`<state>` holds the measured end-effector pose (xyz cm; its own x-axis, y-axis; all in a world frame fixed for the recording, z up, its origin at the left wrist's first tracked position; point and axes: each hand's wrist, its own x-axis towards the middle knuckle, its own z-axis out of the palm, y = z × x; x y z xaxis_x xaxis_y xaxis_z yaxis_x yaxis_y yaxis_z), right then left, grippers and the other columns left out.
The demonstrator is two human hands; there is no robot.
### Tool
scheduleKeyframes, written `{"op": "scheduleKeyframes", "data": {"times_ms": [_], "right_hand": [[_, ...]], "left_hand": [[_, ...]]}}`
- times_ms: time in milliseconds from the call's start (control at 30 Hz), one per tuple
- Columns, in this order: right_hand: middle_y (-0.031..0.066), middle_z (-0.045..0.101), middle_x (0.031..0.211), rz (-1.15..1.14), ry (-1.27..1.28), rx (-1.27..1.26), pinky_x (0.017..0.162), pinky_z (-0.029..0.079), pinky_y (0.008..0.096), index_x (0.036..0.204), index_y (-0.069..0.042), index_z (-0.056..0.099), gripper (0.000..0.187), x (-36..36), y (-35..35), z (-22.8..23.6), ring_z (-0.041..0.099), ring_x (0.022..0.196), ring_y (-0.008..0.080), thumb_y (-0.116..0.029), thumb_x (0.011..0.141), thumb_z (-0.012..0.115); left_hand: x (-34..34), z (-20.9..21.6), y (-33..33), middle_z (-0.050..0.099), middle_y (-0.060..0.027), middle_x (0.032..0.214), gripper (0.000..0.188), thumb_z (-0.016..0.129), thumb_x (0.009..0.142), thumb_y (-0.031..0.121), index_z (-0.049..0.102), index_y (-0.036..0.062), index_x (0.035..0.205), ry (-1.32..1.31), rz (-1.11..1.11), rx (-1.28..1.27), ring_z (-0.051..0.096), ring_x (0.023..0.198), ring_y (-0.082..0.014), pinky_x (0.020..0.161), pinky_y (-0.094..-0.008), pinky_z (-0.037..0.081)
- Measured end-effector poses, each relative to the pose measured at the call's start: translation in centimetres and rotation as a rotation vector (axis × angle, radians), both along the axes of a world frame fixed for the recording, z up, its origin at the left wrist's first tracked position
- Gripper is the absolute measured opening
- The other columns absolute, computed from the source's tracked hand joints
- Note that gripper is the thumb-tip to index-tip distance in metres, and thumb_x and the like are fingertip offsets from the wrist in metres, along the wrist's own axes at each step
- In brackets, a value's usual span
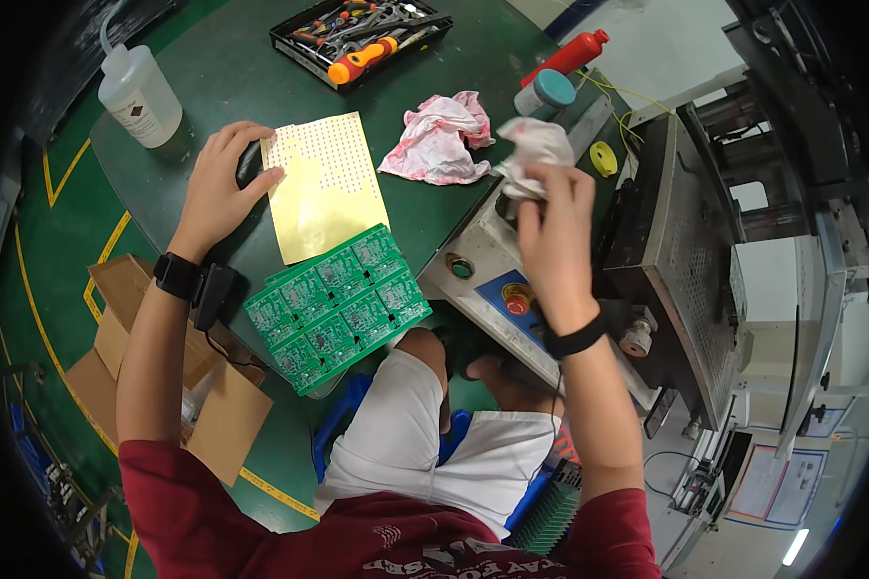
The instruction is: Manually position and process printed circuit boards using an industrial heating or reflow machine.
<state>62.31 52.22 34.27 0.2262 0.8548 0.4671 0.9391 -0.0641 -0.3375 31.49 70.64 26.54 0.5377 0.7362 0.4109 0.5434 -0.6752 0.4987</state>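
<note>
My left hand [220, 183] rests at the left edge of a yellow sheet of small labels [326, 198], thumb and fingers apart, with the thumb tip on the sheet. A dark object [248, 164] lies between thumb and fingers; its kind is unclear. Held in the air at the right is a crumpled white rag [536, 150], gripped by my right hand [558, 217], which is slightly blurred. A second rag [441, 138], white with pink stains, lies on the table. Green circuit board panels [338, 309], seemingly stacked, overlap the sheet's near end and the table's front edge.
A tool tray [304, 48] with an orange-handled screwdriver [362, 60] is at the back. A squeeze bottle [141, 96] stands far left. At right are a teal-lidded jar [547, 94], a red bottle [568, 56] and a machine with a red stop button [518, 301]. Cardboard boxes [227, 415] sit below left.
</note>
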Motion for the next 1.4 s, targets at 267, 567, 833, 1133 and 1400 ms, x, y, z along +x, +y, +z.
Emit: {"op": "scheduleKeyframes", "data": {"times_ms": [267,567,833,1133,1400], "right_hand": [[0.0283,0.043,0.131,0.044,0.110,-0.012,0.099,0.039,0.0415,0.131,-0.005,0.045,0.044,-2.2,3.3,0.2,0.045,0.120,0.0428,-0.008,0.088,0.056],[0.0308,0.037,0.137,-0.496,-0.085,-0.459,0.099,0.039,0.0440,0.133,0.007,0.034,0.046,10.4,1.3,-4.8,0.040,0.124,0.0440,-0.003,0.089,0.044],[0.0276,0.051,0.121,-0.337,-0.186,-0.301,0.093,0.043,0.0439,0.120,0.002,0.049,0.036,13.4,1.3,-6.2,0.049,0.113,0.0419,-0.003,0.084,0.054],[0.0169,0.058,0.081,-0.445,-0.142,-0.133,0.069,0.044,0.0446,0.082,-0.002,0.056,0.012,15.5,1.2,-6.6,0.056,0.079,0.0361,-0.002,0.073,0.065],[0.0155,0.052,0.086,-0.108,-0.133,0.048,0.067,0.045,0.0404,0.089,-0.003,0.052,0.018,8.0,-1.5,-3.8,0.056,0.083,0.0346,0.004,0.074,0.059]], "left_hand": [[0.2,0.1,0.0,0.055,-0.0100,0.118,0.038,0.068,0.079,0.023,0.057,0.0065,0.112,-0.039,-0.012,-0.012,0.050,0.112,-0.0300,0.095,-0.0376,0.040],[0.5,0.4,0.0,0.055,-0.0106,0.119,0.038,0.068,0.079,0.023,0.057,0.0065,0.112,-0.025,-0.010,-0.018,0.050,0.113,-0.0306,0.096,-0.0383,0.039],[0.1,0.4,-0.1,0.054,-0.0106,0.119,0.039,0.068,0.079,0.023,0.057,0.0073,0.112,-0.017,-0.001,-0.026,0.049,0.113,-0.0306,0.096,-0.0388,0.039],[0.5,0.6,-0.1,0.054,-0.0100,0.119,0.039,0.069,0.077,0.022,0.057,0.0074,0.112,-0.022,-0.003,-0.023,0.049,0.113,-0.0305,0.096,-0.0379,0.038],[0.5,1.2,-0.5,0.053,-0.0133,0.119,0.039,0.068,0.076,0.015,0.056,0.0055,0.113,-0.034,-0.022,-0.005,0.049,0.113,-0.0323,0.096,-0.0374,0.039]]}}
